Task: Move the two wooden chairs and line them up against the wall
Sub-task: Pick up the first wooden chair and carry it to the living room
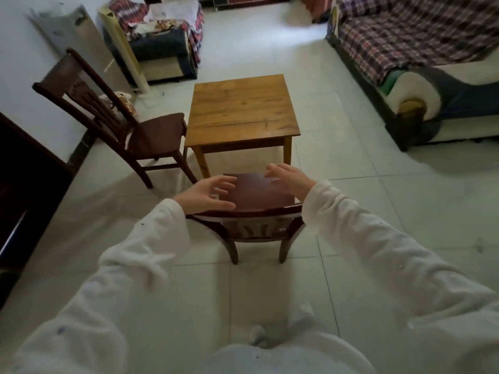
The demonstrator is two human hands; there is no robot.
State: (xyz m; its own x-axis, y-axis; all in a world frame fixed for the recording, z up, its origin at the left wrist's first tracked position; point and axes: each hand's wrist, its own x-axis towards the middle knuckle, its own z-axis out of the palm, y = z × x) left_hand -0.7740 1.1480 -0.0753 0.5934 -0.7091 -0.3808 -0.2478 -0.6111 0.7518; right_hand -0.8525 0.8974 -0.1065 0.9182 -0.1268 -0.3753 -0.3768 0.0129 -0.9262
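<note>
White sleeves hid much of the near chair (251, 201), its backrest top under the wrists. Both arms reached forward; left hand (208, 194) and right hand (286, 176) hovered over the seat, grips spread apart, empty. Beyond stood the desk (240, 109); the second chair (121, 122) stood left, beside the wall.

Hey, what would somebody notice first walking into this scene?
Two open hands, left hand and right hand, reach over the near chair at centre. Beyond it stands a small wooden table, with a second chair at its left near the wall.
</note>
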